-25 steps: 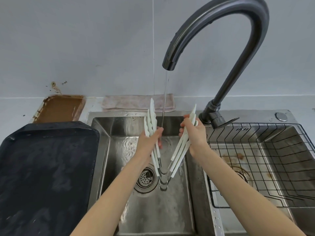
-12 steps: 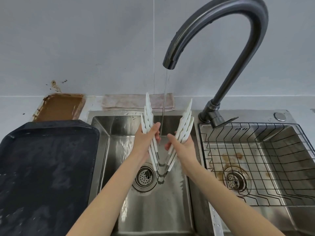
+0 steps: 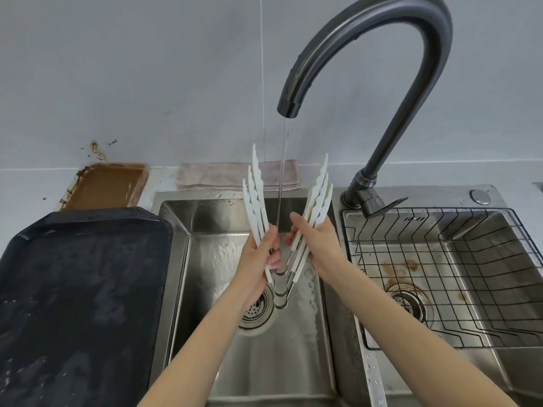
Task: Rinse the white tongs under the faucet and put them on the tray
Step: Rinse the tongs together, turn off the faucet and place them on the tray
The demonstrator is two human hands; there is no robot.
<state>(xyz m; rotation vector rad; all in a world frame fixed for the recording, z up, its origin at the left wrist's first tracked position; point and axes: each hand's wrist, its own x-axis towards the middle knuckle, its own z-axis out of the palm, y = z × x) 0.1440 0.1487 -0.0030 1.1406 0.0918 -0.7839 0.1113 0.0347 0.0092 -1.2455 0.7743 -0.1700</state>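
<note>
Several white tongs (image 3: 316, 198) are held spread in a V over the left sink basin, tips up, metal hinge ends down near the drain. My left hand (image 3: 260, 257) grips the left arms and my right hand (image 3: 316, 245) grips the right arms. A thin stream of water runs from the dark curved faucet (image 3: 382, 33) down between the two bundles of arms. The black tray (image 3: 76, 289) lies on the counter left of the sink.
The steel sink (image 3: 176, 259) has two basins; the right one holds a black wire rack (image 3: 440, 274). A folded cloth (image 3: 220, 174) and a brown stained tray (image 3: 105, 185) sit against the back wall.
My right hand has moved left, closer to the left hand, narrowing the V of the tongs. Both hands lifted the tongs slightly under the stream.
</note>
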